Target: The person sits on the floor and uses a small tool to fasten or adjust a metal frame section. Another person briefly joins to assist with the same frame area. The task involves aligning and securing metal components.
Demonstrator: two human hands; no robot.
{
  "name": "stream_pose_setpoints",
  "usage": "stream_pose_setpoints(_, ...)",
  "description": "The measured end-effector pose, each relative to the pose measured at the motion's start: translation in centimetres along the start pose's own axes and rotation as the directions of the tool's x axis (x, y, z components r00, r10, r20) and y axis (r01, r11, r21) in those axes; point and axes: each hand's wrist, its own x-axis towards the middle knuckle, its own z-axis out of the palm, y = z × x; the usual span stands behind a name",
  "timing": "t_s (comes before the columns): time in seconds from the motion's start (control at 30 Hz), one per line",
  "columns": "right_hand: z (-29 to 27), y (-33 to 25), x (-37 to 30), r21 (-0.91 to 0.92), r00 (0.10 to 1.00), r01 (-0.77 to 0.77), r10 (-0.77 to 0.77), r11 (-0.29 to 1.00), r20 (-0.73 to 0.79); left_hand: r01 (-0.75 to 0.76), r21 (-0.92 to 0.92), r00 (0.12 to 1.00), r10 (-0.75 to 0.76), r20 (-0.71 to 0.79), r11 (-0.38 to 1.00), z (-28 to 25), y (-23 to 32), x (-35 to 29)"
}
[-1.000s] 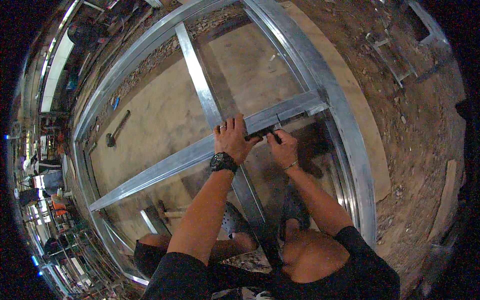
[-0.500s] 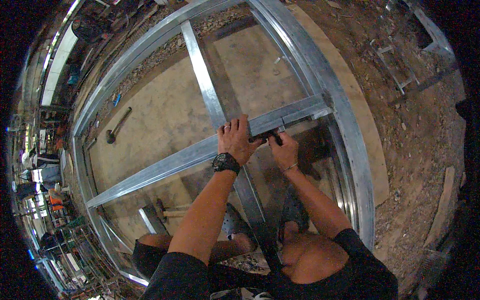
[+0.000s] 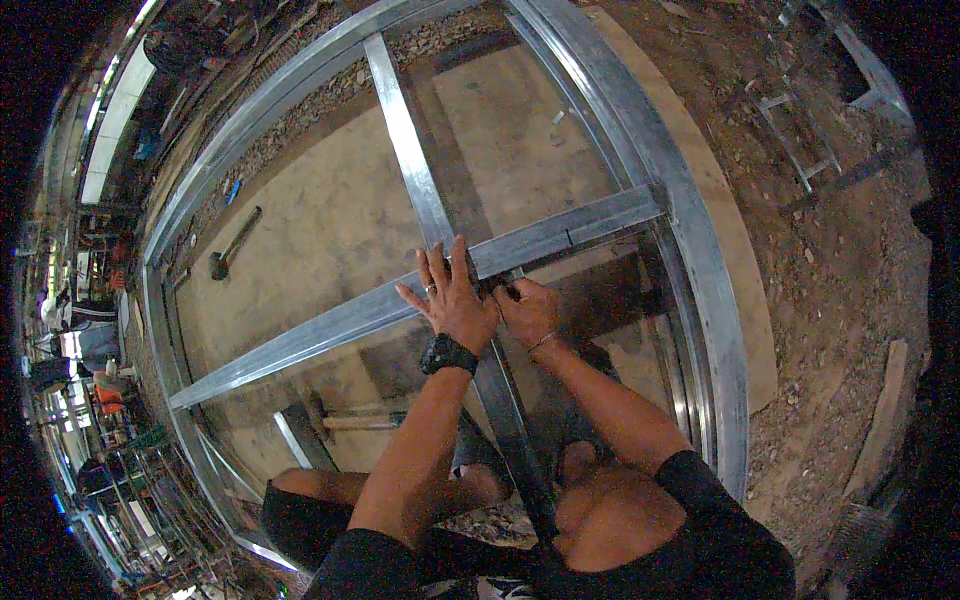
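The left hand (image 3: pixel 456 308) lies across the crossbar (image 3: pixel 320 334), its fingers spread well apart with the ring and middle ones on the metal, where the upright bar (image 3: pixel 402 138) comes down to meet it from the frame's far edge. The crossbar thus passes under the left fingers and just beyond the fingertips of the right hand (image 3: pixel 530 314), which sits close beside the left thumb on the crossbar's near side. The right fingers are curled together, clamped on a small dark item (image 3: pixel 513 292); most of it is hidden, so its kind cannot be told. Right of both hands, a short dark line (image 3: pixel 570 237) crosses the crossbar, between them and the right edge of the metal frame (image 3: pixel 723 335). Inside the frame, on the brown board (image 3: pixel 310 230), a dark-headed mallet (image 3: pixel 220 265) lies toward the left edge, with a small blue object (image 3: pixel 233 191) near the frame's far-left side. A second hammer with a wooden handle (image 3: pixel 355 422) lies nearer the person, left of the left forearm.
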Motion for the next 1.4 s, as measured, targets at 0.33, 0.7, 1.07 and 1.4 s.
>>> stream_pose_setpoints(0.33, -0.4, 1.9, 1.2, -0.131, 0.982, 0.13, -0.11, 0.983, 0.152, 0.051, 0.038, 0.998, -0.052, 0.027, 0.998, 0.1, 0.7, 0.6)
stream_pose_setpoints(0.7, -6.6, 17.1, -2.0, -0.215, 0.946, -0.152, 0.08, 0.965, -0.314, 0.082, -0.008, 0.994, -0.081, 0.074, 0.997, -0.2, 1.5, 0.5)
stream_pose_setpoints(1.07, -7.5, 38.1, 7.6, -0.746, 1.0, -0.003, -0.021, 0.666, -0.022, 0.034, -0.063, 0.994, -0.027, 0.108, 0.997, -0.8, 3.9, 0.9)
stream_pose_setpoints(1.4, -6.6, 10.1, -0.2, 0.202, 0.946, -0.311, 0.323, 0.929, -0.031, 0.097, 0.005, 0.991, -0.097, 0.089, 0.995, -0.5, 0.1, 0.3)
